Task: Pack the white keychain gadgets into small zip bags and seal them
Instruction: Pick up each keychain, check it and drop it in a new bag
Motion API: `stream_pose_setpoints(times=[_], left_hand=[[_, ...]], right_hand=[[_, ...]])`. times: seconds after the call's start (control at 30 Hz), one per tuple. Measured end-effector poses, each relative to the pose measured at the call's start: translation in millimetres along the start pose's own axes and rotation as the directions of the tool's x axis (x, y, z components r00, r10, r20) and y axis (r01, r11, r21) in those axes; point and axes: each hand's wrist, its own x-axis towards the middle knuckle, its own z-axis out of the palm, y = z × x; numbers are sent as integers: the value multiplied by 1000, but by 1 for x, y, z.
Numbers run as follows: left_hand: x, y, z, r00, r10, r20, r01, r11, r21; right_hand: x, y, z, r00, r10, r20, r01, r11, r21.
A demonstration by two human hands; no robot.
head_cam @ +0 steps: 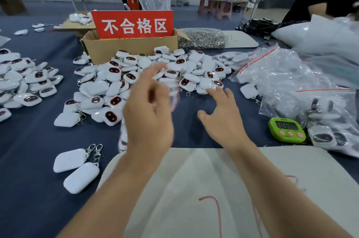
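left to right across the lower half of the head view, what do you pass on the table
pile of white gadgets → two face-down gadgets → left hand → right hand → green timer → bagged gadgets

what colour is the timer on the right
The timer is green with pink buttons, seen in the head view.

I see a cardboard box (124, 49) on the blue tablecloth (29, 140), a red sign (134, 25) standing in it. A bag of metal rings (202, 38) lies just beside it. A green timer (286, 130) sits at right, near a white cloth (194, 175).
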Motion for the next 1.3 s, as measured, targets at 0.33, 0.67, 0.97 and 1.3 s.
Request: stream_pose_setpoints(times=[0.33, 0.67, 0.97, 1.3], left_hand=[[-42, -20, 33, 686, -200, 700, -22, 955, 295], [-26, -28, 20, 755, -333, 565, 32, 879, 476], [-34, -13, 23, 898, -184, 400, 119, 976, 183], [-21, -18, 24, 859, -369, 355, 406, 913, -34]], right_hand=[[66, 7, 18, 991, -67, 113, 87, 980, -178], [4, 6, -12, 972, 181, -150, -148, 967, 209], [-47, -18, -27, 935, 306, 180, -318, 499, 806], [-44, -22, -29, 928, 194, 318, -372, 512, 774]])
